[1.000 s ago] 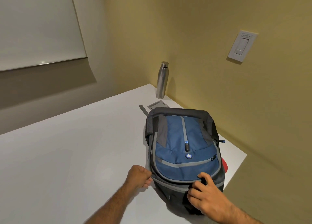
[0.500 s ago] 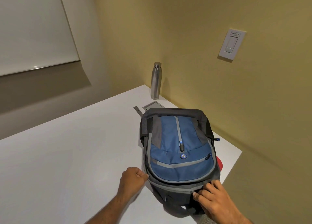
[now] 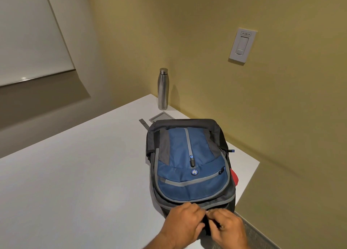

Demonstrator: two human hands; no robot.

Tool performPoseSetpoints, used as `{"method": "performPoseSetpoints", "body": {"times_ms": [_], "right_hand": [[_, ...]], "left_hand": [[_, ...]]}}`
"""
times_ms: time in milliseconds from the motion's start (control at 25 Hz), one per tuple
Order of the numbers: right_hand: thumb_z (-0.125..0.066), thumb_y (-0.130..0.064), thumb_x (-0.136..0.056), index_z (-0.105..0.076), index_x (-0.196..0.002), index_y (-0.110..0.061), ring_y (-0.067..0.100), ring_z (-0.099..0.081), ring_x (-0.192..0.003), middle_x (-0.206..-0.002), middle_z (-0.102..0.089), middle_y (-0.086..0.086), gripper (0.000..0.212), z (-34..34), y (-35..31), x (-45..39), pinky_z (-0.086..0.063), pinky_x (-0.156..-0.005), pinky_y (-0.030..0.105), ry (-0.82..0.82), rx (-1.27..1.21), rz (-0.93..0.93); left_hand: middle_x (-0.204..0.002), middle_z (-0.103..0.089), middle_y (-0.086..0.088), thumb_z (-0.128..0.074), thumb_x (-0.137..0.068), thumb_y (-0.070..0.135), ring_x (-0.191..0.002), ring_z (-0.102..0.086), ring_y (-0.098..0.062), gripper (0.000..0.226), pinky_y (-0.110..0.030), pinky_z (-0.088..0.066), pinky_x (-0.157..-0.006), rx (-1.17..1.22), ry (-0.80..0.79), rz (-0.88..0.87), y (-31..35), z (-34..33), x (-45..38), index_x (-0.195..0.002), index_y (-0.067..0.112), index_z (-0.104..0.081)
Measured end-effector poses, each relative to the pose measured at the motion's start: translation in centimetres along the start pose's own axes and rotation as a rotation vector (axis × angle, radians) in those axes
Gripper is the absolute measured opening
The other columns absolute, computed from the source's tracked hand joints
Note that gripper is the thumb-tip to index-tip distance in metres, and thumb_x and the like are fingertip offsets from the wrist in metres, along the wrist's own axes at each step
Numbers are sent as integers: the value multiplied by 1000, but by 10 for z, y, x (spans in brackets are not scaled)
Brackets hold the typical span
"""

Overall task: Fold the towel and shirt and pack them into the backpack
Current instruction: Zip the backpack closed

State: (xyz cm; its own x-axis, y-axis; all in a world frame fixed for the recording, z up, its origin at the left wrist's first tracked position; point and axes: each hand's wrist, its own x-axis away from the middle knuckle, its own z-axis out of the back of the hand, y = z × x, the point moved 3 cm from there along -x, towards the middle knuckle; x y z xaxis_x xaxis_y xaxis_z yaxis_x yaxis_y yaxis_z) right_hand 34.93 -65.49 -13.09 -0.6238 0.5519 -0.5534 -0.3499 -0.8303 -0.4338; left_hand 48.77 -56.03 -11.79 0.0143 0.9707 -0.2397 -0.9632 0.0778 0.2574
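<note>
A blue and grey backpack (image 3: 189, 166) lies flat on the white table (image 3: 75, 173), front panel up, near the right edge. My left hand (image 3: 185, 223) and my right hand (image 3: 230, 227) meet at the backpack's near end, fingers pinched on the grey zipper line there. The two hands almost touch each other. A red bit of cloth or tag (image 3: 234, 177) pokes out at the backpack's right side. No towel or shirt is visible outside the backpack.
A steel bottle (image 3: 163, 89) stands at the table's far corner by the yellow wall. A grey flat plate (image 3: 161, 116) is set into the table behind the backpack. A wall switch (image 3: 242, 45) is on the right wall. The table edge runs just right of the backpack.
My left hand slid right along the backpack's near edge, and the right hand moved left; both now meet at the middle of the zipper line.
</note>
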Motion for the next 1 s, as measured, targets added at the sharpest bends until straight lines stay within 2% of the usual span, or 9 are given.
{"method": "performPoseSetpoints", "body": {"times_ms": [120, 240, 320, 440, 560, 640, 840, 1000], "right_hand": [[-61, -21, -69, -78, -69, -21, 3, -67, -68, -75, -75, -10, 17, 0, -1, 6, -55, -65, 18, 43, -79, -106], [-71, -10, -61, -78, -68, -20, 2, -68, -65, -73, -74, -11, 14, 1, 0, 5, -55, -62, 18, 50, -90, -150], [-75, -4, -53, -78, -66, -22, -1, -67, -64, -71, -73, -12, 22, 3, 2, 5, -55, -61, 18, 64, -111, -205], [-79, -1, -54, -77, -67, -25, -7, -65, -65, -69, -71, -19, 27, 9, 10, 6, -52, -65, 9, 90, -142, -284], [-87, 13, -53, -74, -61, -32, -10, -65, -68, -67, -65, -36, 48, 22, 30, 7, -45, -69, -1, 96, -182, -460], [-87, 14, -54, -72, -60, -38, -14, -63, -72, -71, -60, -45, 54, 33, 44, 4, -42, -69, -5, 85, -174, -561], [-85, 6, -63, -80, -71, -23, -9, -65, -79, -70, -57, -49, 30, 43, 70, -10, -44, -69, -3, 41, -90, -618], [-83, 0, -70, -80, -77, -25, -3, -67, -70, -65, -54, -51, 26, 43, 81, -27, -44, -68, -3, 7, -67, -656]], "left_hand": [[-67, -59, 16, -84, -41, 52, -61, -56, -3, 41, -16, -44, -45, -60, -89, 44, 8, -6, -12, -72, 32, -67], [-57, -57, 15, -86, -25, 50, -52, -55, -3, 46, -16, -40, -40, -101, -137, 75, 8, -5, -18, -58, 29, -63], [-54, -57, 13, -87, -28, 44, -50, -54, -4, 41, -16, -41, -40, -102, -147, 79, 8, -5, -20, -55, 27, -62], [-53, -56, 12, -85, -30, 34, -50, -54, -6, 36, -16, -41, -39, -110, -158, 75, 7, -10, -19, -53, 25, -60], [-53, -56, 12, -85, -30, 31, -50, -54, -6, 35, -15, -43, -38, -118, -171, 78, 4, -16, -18, -53, 25, -60], [-53, -57, 12, -86, -30, 31, -49, -54, -7, 34, -16, -43, -38, -110, -160, 72, 3, -17, -18, -53, 25, -61], [-52, -56, 10, -86, -27, 31, -46, -54, -8, 35, -17, -39, -37, -103, -190, 70, 4, -16, -19, -51, 24, -61], [-51, -55, 10, -83, -25, 31, -45, -54, -9, 35, -16, -37, -35, -103, -211, 99, 4, -17, -18, -51, 22, -60]]}}
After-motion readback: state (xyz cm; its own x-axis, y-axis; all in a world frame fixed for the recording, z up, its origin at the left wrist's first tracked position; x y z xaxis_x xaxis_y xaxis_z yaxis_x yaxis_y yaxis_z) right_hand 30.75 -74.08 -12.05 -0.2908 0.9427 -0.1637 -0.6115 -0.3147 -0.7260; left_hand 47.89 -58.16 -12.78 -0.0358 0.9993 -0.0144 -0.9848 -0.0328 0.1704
